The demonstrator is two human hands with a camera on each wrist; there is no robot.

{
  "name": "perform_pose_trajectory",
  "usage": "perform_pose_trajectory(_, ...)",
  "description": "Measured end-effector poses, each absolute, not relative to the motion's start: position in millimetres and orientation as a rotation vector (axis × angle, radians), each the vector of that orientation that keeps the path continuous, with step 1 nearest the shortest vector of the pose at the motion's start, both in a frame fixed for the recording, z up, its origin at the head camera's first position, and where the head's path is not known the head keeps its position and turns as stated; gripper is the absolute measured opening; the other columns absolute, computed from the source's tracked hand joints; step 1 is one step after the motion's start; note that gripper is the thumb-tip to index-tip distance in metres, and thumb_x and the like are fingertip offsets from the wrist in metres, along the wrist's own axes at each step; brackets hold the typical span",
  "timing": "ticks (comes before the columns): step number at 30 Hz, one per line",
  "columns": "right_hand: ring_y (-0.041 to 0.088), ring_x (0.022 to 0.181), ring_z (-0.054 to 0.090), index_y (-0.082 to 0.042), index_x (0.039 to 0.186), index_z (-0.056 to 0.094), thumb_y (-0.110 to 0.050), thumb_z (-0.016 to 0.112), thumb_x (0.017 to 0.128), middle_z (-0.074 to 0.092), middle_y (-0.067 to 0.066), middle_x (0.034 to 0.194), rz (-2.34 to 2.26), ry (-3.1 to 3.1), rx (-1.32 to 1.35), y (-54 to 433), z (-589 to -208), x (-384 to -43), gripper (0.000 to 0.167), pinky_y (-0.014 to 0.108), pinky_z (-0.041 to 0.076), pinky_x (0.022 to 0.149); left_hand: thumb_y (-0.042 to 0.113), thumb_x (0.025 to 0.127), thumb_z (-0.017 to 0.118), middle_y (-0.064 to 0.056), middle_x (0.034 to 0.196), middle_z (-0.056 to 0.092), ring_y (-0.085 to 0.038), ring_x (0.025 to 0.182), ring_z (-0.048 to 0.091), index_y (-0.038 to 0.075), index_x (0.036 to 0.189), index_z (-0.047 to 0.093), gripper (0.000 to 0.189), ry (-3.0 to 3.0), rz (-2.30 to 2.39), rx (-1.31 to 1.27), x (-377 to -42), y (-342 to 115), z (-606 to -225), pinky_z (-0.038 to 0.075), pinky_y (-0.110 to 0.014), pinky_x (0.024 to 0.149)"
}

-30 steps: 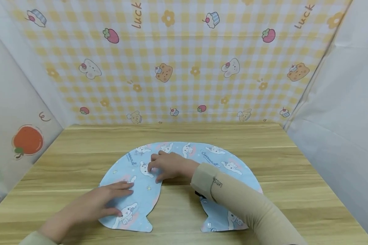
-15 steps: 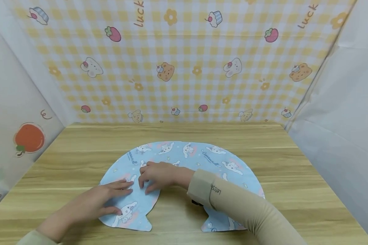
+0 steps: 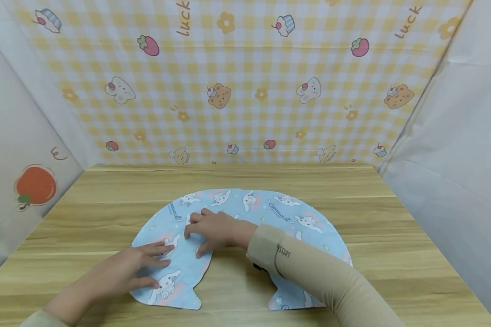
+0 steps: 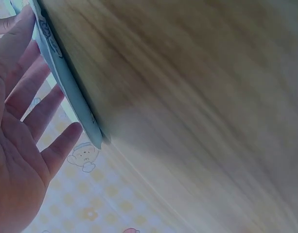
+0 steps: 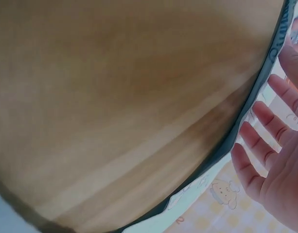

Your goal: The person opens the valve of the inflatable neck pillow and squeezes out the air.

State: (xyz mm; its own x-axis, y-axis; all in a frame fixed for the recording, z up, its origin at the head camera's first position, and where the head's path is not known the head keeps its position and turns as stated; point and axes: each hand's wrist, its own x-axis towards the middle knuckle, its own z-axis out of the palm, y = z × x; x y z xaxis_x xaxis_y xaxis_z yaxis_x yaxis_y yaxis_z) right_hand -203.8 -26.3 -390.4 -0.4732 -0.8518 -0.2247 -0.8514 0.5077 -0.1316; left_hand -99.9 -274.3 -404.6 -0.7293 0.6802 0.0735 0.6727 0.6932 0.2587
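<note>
A U-shaped light-blue cloth (image 3: 233, 203), printed with white long-eared cartoon dogs, lies flat on the wooden table with its two pointed ends facing me. On its left arm rests my left hand (image 3: 135, 270), fingers spread and nearly straight. My right hand (image 3: 218, 229) reaches across to the inner part of the same arm, fingertips touching the cloth with fingers slightly bent. In the left wrist view, the left hand (image 4: 22, 145) shows straight fingers along the cloth's edge (image 4: 73, 97). The right wrist view shows the right hand (image 5: 280, 155) with fingers apart beside the cloth edge (image 5: 226, 145).
The wooden table (image 3: 393, 254) extends to both sides of the cloth. Behind it hangs a yellow-checked curtain (image 3: 245, 68) with cartoon prints. White sheets (image 3: 466, 136) hang at the right. My right sleeve (image 3: 311, 268) covers part of the cloth's right arm.
The right hand has slid left and slightly towards me over the cloth. The left hand's fingers have spread a little, otherwise staying in place. The cloth lies as before.
</note>
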Motion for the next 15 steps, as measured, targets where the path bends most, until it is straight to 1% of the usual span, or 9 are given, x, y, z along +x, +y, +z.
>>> perform_pose_trajectory(4, 0.012, 0.123, 0.042, -0.037, 0.135, 0.054, -0.056, 0.072, 0.084, 0.046, -0.009, 0.141, 0.027, 2.526, -1.369, -26, -392, -208, 0.057, 0.036, 0.052, 0.087, 0.050, 0.087, 0.068, -0.003, 0.136, 0.065, -0.030, 0.127, 0.059, 0.018, 0.114, 0.077, 0.043, 2.882, 0.403, 1.197, -99, -278, -405, 0.052, -0.024, 0.099)
perform_pose_trajectory(8, 0.011, 0.124, 0.040, -0.038, 0.141, 0.050, -0.059, 0.071, 0.082, 0.044, -0.011, 0.142, 0.032, 2.536, -1.330, -27, -395, -211, 0.066, 0.041, 0.051, 0.091, 0.046, 0.087, 0.071, -0.002, 0.133, 0.067, -0.030, 0.123, 0.062, 0.019, 0.111, 0.078, 0.037, 2.885, 0.388, 1.213, -98, -282, -405, 0.057, -0.031, 0.093)
perform_pose_trajectory(11, 0.011, 0.126, 0.040, -0.038, 0.144, 0.047, -0.060, 0.071, 0.081, 0.043, -0.011, 0.143, 0.022, 2.537, -1.311, -27, -395, -212, 0.071, 0.044, 0.050, 0.093, 0.041, 0.085, 0.074, -0.002, 0.131, 0.068, -0.029, 0.122, 0.064, 0.020, 0.108, 0.079, 0.031, 2.894, 0.389, 1.208, -97, -285, -405, 0.058, -0.033, 0.089)
perform_pose_trajectory(15, 0.010, 0.127, 0.039, -0.037, 0.147, 0.044, -0.061, 0.071, 0.081, 0.041, -0.011, 0.145, 0.009, 2.532, -1.304, -26, -394, -211, 0.076, 0.045, 0.048, 0.095, 0.036, 0.083, 0.078, -0.002, 0.127, 0.070, -0.028, 0.118, 0.066, 0.022, 0.101, 0.080, 0.023, 2.908, 0.400, 1.165, -96, -288, -405, 0.060, -0.034, 0.086)
